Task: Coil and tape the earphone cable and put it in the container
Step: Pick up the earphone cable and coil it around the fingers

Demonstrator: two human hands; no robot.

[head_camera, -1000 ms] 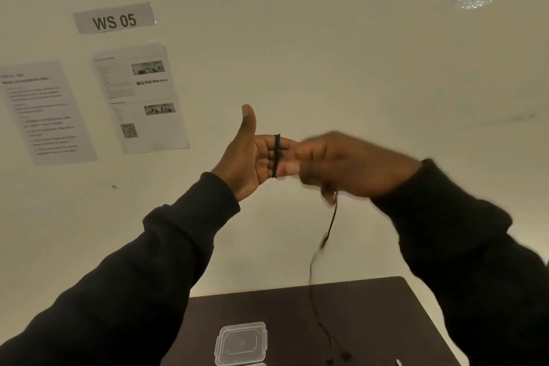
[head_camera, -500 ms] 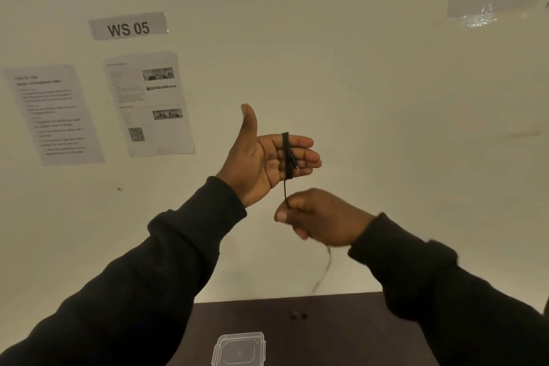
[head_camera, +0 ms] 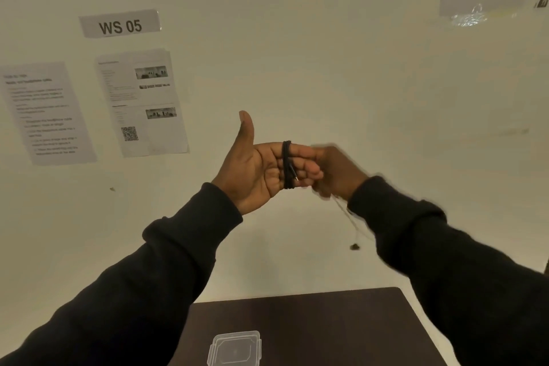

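Note:
My left hand (head_camera: 255,169) is raised in front of the wall, palm facing me, thumb up and fingers held flat together. A black earphone cable (head_camera: 287,165) is wound in several loops around those fingers, with its metal plug tip lying across them. My right hand (head_camera: 335,172), blurred by motion, is just behind the left fingertips and pinches the free end of the cable. That loose tail hangs down to an earbud (head_camera: 354,246) swinging in the air. A clear plastic container (head_camera: 234,348) sits on the dark table at the bottom.
The dark brown table (head_camera: 326,324) fills the bottom middle, its far edge against a pale wall. Printed sheets and a "WS 05" label (head_camera: 120,26) are stuck to the wall at left. Another sheet hangs at top right.
My right hand has risen from below the left hand to behind its fingertips, carrying the cable around the fingers. The hanging tail is shorter and the earbuds have lifted off the table.

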